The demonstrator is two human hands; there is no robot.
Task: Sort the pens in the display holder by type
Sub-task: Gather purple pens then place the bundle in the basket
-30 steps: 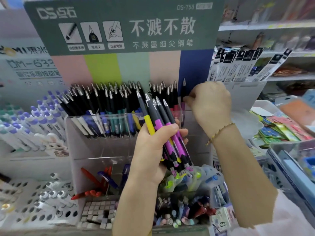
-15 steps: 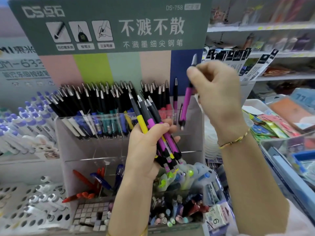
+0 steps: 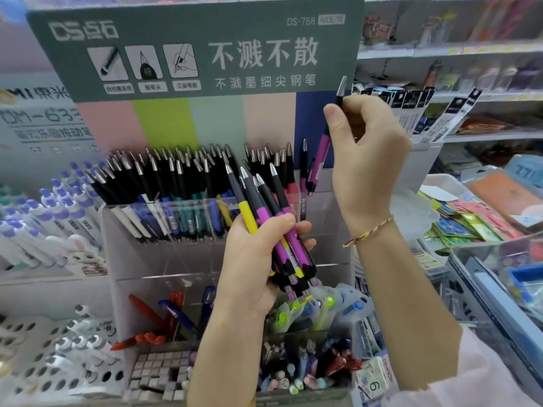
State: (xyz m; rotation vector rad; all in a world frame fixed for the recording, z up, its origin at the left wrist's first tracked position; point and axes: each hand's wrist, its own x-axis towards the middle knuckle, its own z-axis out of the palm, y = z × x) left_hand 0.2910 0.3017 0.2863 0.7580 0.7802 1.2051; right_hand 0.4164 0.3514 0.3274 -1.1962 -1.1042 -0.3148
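Fingers (image 3: 335, 113) of right hand (image 3: 371, 151) pinch purple pen (image 3: 321, 155), raised higher beside DS-758 sign (image 3: 205, 24); left hand (image 3: 249, 259) grips pen bundle (image 3: 277, 224).

**Stationery shop, pen section**

Clear acrylic display holder (image 3: 117, 230) with tiered compartments, the top row packed with dozens of matching pens (image 3: 176, 186) standing tips up. Printed header card (image 3: 191, 48) above it carries a brand logo, model code DS-758 and feature pictograms. At the left edge, a neighbouring rack of white-and-purple pens (image 3: 58, 215) under its own branded board. To the right, stocked wall shelves (image 3: 455, 51) with blurred label strips on their front edges, carded packs (image 3: 417, 113) and a bin of coloured packets (image 3: 470, 227). Everything is in multiples.
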